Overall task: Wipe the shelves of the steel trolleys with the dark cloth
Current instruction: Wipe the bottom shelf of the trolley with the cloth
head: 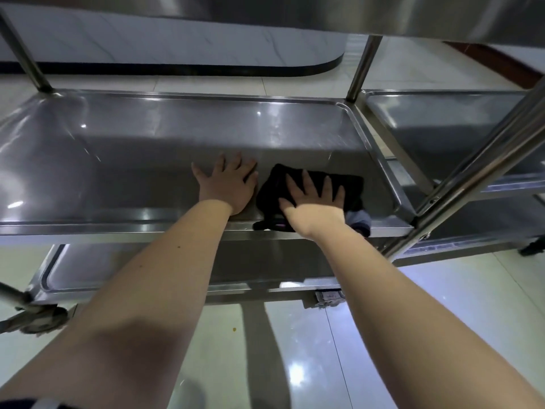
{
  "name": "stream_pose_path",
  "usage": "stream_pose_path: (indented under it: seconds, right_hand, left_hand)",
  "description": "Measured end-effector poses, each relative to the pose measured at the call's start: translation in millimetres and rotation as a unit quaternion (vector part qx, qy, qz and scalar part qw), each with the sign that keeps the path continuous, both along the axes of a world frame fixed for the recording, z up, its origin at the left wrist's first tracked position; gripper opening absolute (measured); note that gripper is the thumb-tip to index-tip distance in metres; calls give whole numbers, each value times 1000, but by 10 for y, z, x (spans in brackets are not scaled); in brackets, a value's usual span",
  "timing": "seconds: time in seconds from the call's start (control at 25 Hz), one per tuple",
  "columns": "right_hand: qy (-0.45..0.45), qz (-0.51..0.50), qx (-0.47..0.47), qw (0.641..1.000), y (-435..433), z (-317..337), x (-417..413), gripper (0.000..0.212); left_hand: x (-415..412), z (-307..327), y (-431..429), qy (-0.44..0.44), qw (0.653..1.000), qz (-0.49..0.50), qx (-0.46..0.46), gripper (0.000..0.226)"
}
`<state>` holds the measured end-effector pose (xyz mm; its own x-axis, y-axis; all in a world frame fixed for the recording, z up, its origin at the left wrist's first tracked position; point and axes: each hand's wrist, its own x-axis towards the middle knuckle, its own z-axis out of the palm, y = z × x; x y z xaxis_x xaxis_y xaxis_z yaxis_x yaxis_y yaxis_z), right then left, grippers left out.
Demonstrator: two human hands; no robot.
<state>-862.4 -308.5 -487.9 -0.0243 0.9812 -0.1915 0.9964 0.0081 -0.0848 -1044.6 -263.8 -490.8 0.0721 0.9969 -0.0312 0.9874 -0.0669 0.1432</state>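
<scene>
The middle shelf (pixel 147 149) of a steel trolley fills the view under its top shelf (pixel 324 13). A dark cloth (pixel 274 187) lies bunched near the shelf's front right, one corner hanging over the front rim. My right hand (pixel 315 202) presses flat on the cloth with fingers spread and straight. Just left of it, my left hand (pixel 228 181) rests flat on the bare steel with fingers spread, close beside the cloth.
A second steel trolley (pixel 442 119) stands directly to the right, its upright post (pixel 477 166) crossing the view diagonally. A lower shelf (pixel 97 270) and a caster wheel (pixel 38 320) show below. Glossy tiled floor (pixel 309 364) lies underneath; a dark-edged counter base (pixel 206 69) sits behind.
</scene>
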Motion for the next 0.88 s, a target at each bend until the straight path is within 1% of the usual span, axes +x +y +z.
stream_pose_path:
  seconds: [0.08, 0.12, 0.16, 0.2, 0.24, 0.28, 0.32, 0.4, 0.44, 0.48, 0.56, 0.64, 0.68, 0.76, 0.84, 0.88]
  right_hand:
    - [49, 15, -15, 999, 84, 137, 54, 56]
    - [64, 7, 9, 998, 145, 210, 171, 51]
    - [59, -12, 41, 997, 203, 257, 298, 46]
    - [35, -35, 59, 997, 237, 278, 410, 44]
    - [7, -56, 57, 997, 244, 281, 481, 44]
    - [-9, -70, 49, 996, 240, 276, 496, 44]
    - [-7, -76, 48, 996, 233, 272, 465, 45]
    - [21, -87, 59, 994, 173, 329, 382, 45]
    - [29, -89, 67, 993, 122, 385, 377, 45]
    - [25, -82, 81, 993, 51, 446, 399, 44]
    - [-1, -41, 134, 990, -172, 569, 475, 39]
    - [-10, 18, 212, 977, -488, 686, 553, 32]
    - [4, 49, 256, 966, -645, 734, 590, 28]
    - [57, 96, 323, 940, -943, 823, 669, 17]
    - [88, 123, 349, 925, -1231, 767, 732, 15]
    - [91, 135, 349, 923, -1351, 679, 748, 16]
  left_hand:
    - [-19, 45, -40, -24, 1000, 2, 17, 49]
    - [-18, 83, -52, -29, 998, -7, 48, 47]
    - [11, 130, -64, -35, 995, -26, 91, 45]
    - [87, 187, -82, -54, 988, -52, 133, 42]
    - [215, 246, -99, -83, 982, -82, 152, 39]
    - [381, 300, -108, -101, 978, -110, 146, 38]
    - [559, 335, -118, -91, 980, -130, 124, 39]
    - [835, 370, -163, -7, 991, -127, 44, 40]
    - [892, 395, -184, 32, 993, -112, 21, 39]
    - [893, 437, -216, 53, 993, -99, 20, 37]
    - [793, 574, -368, 65, 991, -97, 65, 34]
    - [672, 704, -659, 30, 981, -119, 153, 30]
    - [613, 758, -844, -2, 970, -137, 201, 28]
    - [506, 815, -1239, -42, 938, -189, 288, 26]
    - [429, 724, -1587, -58, 911, -232, 336, 26]
    - [397, 631, -1719, -64, 907, -241, 339, 25]
